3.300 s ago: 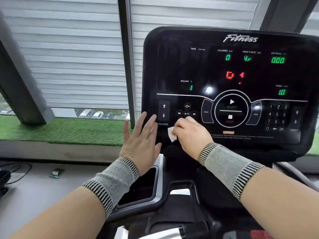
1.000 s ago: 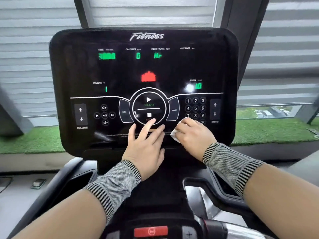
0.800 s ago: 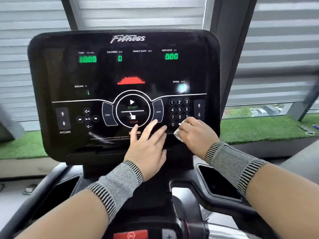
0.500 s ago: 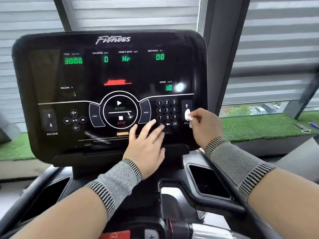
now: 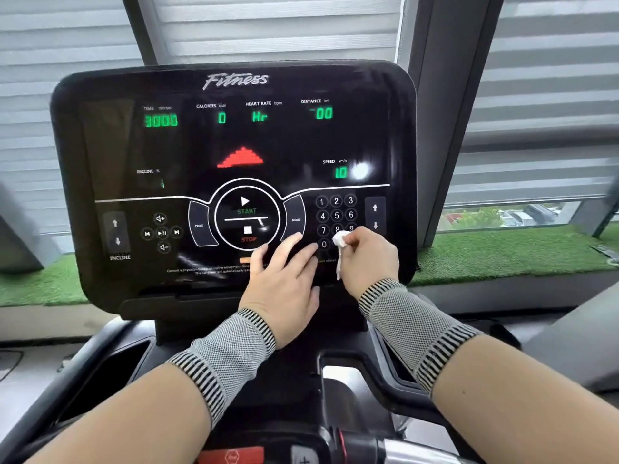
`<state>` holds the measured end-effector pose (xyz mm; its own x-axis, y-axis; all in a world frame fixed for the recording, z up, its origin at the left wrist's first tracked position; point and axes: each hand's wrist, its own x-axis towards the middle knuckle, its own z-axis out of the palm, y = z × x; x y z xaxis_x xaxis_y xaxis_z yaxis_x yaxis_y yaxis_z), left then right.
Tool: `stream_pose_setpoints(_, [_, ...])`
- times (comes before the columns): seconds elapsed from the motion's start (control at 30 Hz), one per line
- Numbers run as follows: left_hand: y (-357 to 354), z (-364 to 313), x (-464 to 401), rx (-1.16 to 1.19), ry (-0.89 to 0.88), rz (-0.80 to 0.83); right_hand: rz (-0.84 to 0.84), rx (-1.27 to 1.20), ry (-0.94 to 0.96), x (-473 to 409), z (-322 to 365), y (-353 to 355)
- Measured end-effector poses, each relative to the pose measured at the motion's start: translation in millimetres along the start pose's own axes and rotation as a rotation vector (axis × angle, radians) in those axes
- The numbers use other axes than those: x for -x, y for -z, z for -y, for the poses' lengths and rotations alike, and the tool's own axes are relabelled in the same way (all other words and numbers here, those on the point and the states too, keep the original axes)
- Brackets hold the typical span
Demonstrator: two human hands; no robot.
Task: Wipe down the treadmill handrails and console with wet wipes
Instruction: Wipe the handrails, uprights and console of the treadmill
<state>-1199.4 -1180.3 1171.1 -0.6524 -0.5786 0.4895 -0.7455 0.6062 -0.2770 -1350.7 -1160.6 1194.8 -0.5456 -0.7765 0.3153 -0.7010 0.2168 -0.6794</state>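
Console wipe under way, wet wipe at the number keypad.

I have my right hand (image 5: 370, 254) pinching a bunched wet wipe (image 5: 341, 244) between thumb and fingertips, pressed to the console (image 5: 234, 145) just below the 8 and 9 keys of the keypad (image 5: 336, 216); bunching it, I judge, gives a firm pad that reaches between the keys. My left hand (image 5: 284, 283) lies flat with fingers (image 5: 288, 244) straight and slightly spread on the lower panel under the STOP button (image 5: 248, 233), holding nothing, probably to brace the console against the rubbing. Displays are lit, so a stray press could trigger a key. I judge the handrails not yet reached; they barely show at the frame's bottom edge.
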Motion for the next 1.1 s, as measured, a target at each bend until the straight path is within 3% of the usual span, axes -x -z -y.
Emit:
stream_pose_setpoints(0.13, [0, 2, 3, -0.004, 0.008, 0.003, 0.058, -0.054, 0.028, 3, 12, -7])
stream_pose_setpoints(0.3, [11, 7, 8, 0.011, 0.096, -0.018, 0.160, -0.514, -0.073, 1, 27, -6])
stream_pose_setpoints(0.4, [23, 12, 15, 0.026, 0.166, -0.039, 0.211, -0.642, -0.104, 7, 33, 0])
stream_pose_setpoints(0.67, [52, 11, 55, 0.076, 0.300, -0.158, 0.438, -0.760, -0.103, 52, 55, 5])
stream_pose_setpoints(0.9, [86, 28, 128, 0.097, 0.310, -0.253, 0.571, -0.763, -0.134, 120, 89, 12])
stream_pose_setpoints(1.1, [135, 57, 247, 0.119, 0.426, -0.185, 0.792, -0.731, -0.108, 222, 148, -15])
